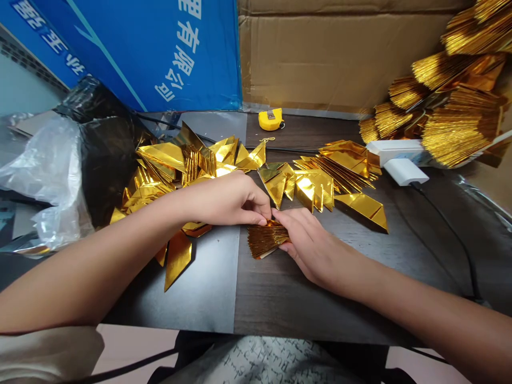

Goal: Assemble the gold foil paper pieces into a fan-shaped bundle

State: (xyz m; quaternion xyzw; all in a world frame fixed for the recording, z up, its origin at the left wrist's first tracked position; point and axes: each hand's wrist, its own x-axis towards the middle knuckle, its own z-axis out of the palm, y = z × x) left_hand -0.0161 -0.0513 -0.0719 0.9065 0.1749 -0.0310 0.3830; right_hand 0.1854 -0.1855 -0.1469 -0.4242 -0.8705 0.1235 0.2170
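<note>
Both of my hands meet over a fanned stack of folded gold foil paper [266,241] near the middle of the table. My right hand [306,237] grips the stack from its right side, thumb below and fingers on top. Thumb and forefinger of my left hand [240,201] pinch together at the stack's upper edge; what lies between them is too small to make out. Loose folded gold foil pieces [162,160] are heaped behind and beside my left forearm. More folded gold pieces [314,186] lie just beyond my right hand.
A yellow tape measure [271,119] sits at the back. Fanned gold stacks [456,125] pile up at the right around a white power strip [394,150] with a plugged-in charger [406,172]. A black plastic bag [104,138] stands left. Blue [192,58] and brown cardboard [312,58] close the back.
</note>
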